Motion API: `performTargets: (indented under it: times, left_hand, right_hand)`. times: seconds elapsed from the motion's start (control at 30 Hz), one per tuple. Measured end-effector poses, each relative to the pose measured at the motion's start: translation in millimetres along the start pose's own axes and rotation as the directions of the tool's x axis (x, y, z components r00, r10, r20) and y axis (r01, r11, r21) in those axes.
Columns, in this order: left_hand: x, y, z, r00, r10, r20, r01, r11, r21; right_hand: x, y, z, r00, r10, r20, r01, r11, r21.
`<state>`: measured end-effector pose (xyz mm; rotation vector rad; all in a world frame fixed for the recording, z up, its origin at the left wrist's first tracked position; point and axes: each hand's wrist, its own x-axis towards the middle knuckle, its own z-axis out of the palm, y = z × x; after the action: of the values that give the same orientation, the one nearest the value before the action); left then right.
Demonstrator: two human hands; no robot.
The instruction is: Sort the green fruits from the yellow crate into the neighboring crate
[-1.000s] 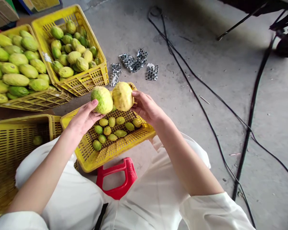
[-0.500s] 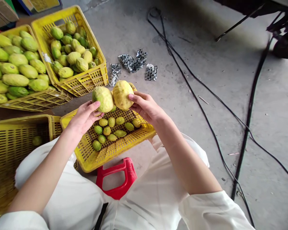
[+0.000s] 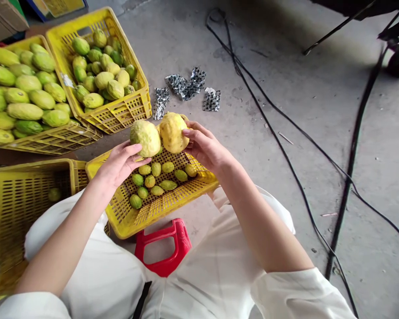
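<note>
My left hand (image 3: 121, 161) is closed round a lumpy, pale green-yellow fruit (image 3: 145, 138), thumb on its near side. In my right hand (image 3: 202, 144) is a rounder, yellower fruit (image 3: 173, 132), gripped from its right side. I hold the two side by side, close together or touching; the narrow gap is hard to judge. Beneath them a yellow plastic crate (image 3: 159, 215) stands tilted between my knees. Several smaller-looking green and yellow fruits (image 3: 168, 185) lie spread over its perforated bottom. My hands hide part of its far side.
Two yellow crates (image 3: 115, 114) full of fruit stand at the upper left. Another yellow crate (image 3: 23, 177) at left holds one visible fruit. Crumpled silver wrappers (image 3: 186, 86) lie on the floor. Black cables (image 3: 282, 155) cross at right. A red plastic stool (image 3: 164, 268) shows beneath me.
The left fruit has turned slightly in my left hand, whose lower fingers are straighter. Both hands keep their fruit. The whole view has shifted a little.
</note>
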<state>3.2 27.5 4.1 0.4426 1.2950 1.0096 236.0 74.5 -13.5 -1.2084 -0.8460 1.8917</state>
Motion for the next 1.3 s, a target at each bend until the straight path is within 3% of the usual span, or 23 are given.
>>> performTargets:
  times: [0.63,1.03,1.3]
  left_hand:
    - [1.2,-4.3,-1.6,0.997,0.051,0.059,-0.050,0.999,-0.011]
    - [4.4,-4.2,-6.4,0.999,0.036,-0.005,-0.036,0.999,-0.015]
    - [2.5,-2.0,1.2,0.999,0.041,-0.034,-0.043,0.997,-0.067]
  right_hand:
    - [-0.9,-0.1,3.0,1.000,-0.010,0.018,0.010,1.000,0.025]
    - [-2.5,1.7,3.4,0.996,-0.029,0.081,0.026,0.999,0.042]
    - [0.8,4.6,2.3,0.997,-0.016,0.078,0.015,1.000,0.009]
